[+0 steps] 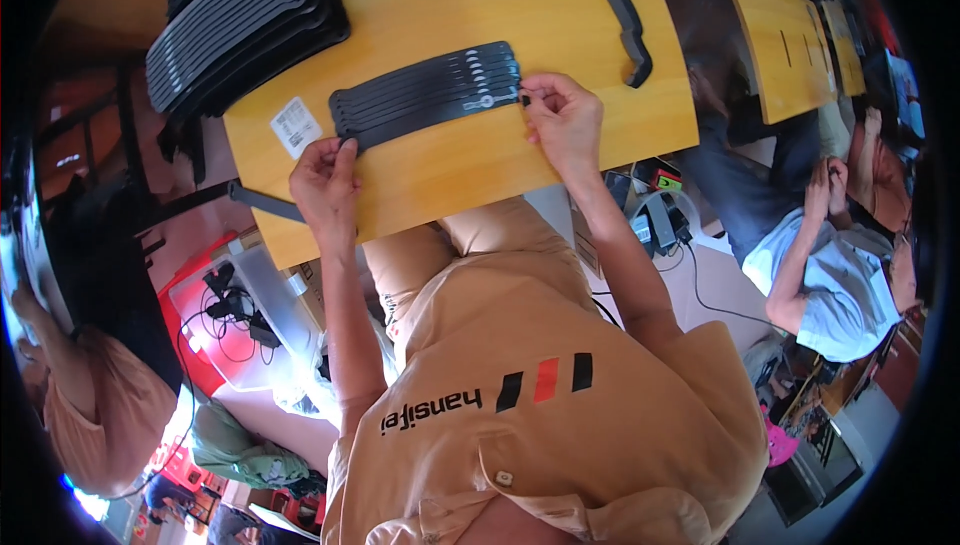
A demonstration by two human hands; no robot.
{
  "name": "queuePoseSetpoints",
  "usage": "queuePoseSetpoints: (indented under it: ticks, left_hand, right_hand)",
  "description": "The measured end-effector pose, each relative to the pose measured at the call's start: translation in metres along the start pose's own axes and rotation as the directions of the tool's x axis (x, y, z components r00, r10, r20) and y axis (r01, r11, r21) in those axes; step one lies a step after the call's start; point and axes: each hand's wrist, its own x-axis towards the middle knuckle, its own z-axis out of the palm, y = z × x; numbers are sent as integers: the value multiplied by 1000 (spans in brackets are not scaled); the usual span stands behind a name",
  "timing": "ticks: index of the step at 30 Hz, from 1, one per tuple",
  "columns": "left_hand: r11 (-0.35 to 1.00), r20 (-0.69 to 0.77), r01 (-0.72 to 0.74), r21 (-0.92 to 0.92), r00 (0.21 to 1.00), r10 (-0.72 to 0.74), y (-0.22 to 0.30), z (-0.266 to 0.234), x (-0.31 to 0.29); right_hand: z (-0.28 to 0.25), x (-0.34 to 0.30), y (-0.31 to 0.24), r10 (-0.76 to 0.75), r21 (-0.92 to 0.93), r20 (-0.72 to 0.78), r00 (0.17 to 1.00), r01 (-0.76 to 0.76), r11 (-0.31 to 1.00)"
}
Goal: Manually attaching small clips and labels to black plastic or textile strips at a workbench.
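Note:
A fanned row of several flat dark strips (420, 95) lies overlapped on the yellow table, with pale marks near their right ends. At the row's left end, my left hand (325, 183) pinches the corner of the nearest strip between thumb and fingers. My right hand (567, 123) is closed at the row's right end, thumb and index finger pinching a small black tip. Whether that tip belongs to the nearest strip cannot be told. Just above my left hand lies a white printed label sheet (295, 127).
A tall stack of dark strips (235, 30) fills the table's far left. One curved black bar (622, 20) lies at the far right; another dark strip (265, 202) crosses the left edge. Below are bins with cables (240, 320). A person in light blue (825, 280) sits right.

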Motion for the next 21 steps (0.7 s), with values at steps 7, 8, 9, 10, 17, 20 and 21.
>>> queuePoseSetpoints:
  ticks: [7, 8, 9, 10, 17, 20, 21]
  left_hand:
    - [1000, 7, 12, -4, 1000, -12, 6, 2, -1]
    - [1000, 3, 4, 29, 1000, -4, 7, 2, -2]
    - [1000, 1, 4, 29, 1000, -4, 7, 1, -2]
    - [1000, 4, 14, 19, 1000, -14, 7, 1, -2]
    - [995, -41, -2, 96, 999, 6, 8, 3, -2]
    - [993, -43, -3, 115, 999, 8, 12, 4, -4]
    - [993, -41, -3, 115, 999, 8, 11, 4, -4]
  right_hand:
    - [-1, -1, -4, 33, -34, 3, 999, -32, 999]
    - [-1, -1, -4, 44, -27, 5, 999, -43, 999]
    - [-1, -1, -5, 54, -20, 6, 998, -54, 998]
    - [-1, 0, -5, 54, -22, 4, 999, -54, 998]
    - [-1, 0, -1, 23, -18, 17, 1000, -23, 1000]
    - [-1, 0, -3, 30, -5, 13, 999, -30, 1000]
    - [-2, 0, -4, 41, 3, 12, 999, -41, 999]
